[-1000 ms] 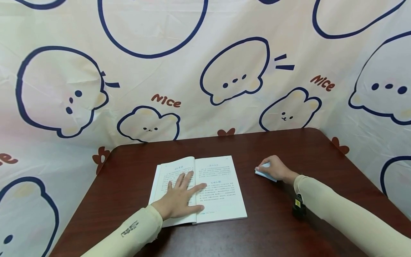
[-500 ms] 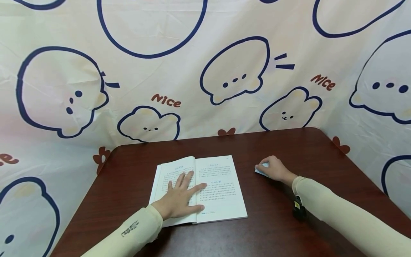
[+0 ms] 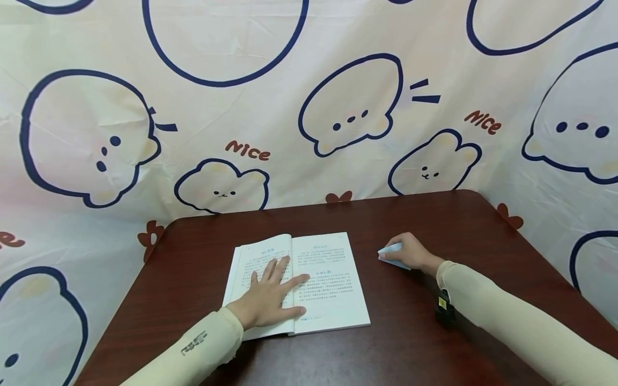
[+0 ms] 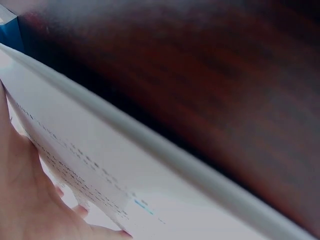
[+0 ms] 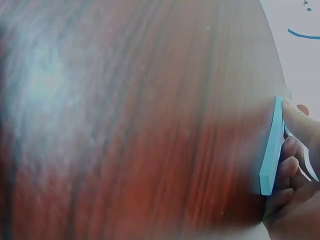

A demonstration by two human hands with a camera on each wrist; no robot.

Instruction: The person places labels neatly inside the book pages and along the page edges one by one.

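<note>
The open book (image 3: 333,300) has smooth white paper pages printed in fine dark lines under small blue headings, its left side curving up from the gutter while the right lies nearly flat. Well apart from it, on the person's right, is a thin, pale blue pad (image 5: 271,150) with straight edges and a crisp, squared corner; whether it touches the surface below, I can't tell. The book rests on a dark reddish-brown table (image 3: 410,332) with streaky wood grain, a soft shine and rounded far corners. Behind and around it hangs a creased cream fabric backdrop (image 3: 285,123), printed with thick navy outlines of round cartoon animals, reddish-brown flowers and the word "Nice". Two pale cream sleeves reach in, the left one (image 3: 212,338) bearing a small dark print, the right one (image 3: 507,313) with a small black device (image 3: 444,311) showing a yellow patch at the wrist. The left hand (image 3: 265,301) lies across the gutter with its fingers spread wide, palm down, touching both pages. The right hand (image 3: 412,253) is narrowed around the pad, its thumb along one side and its fingers bent behind, gripping it.
</note>
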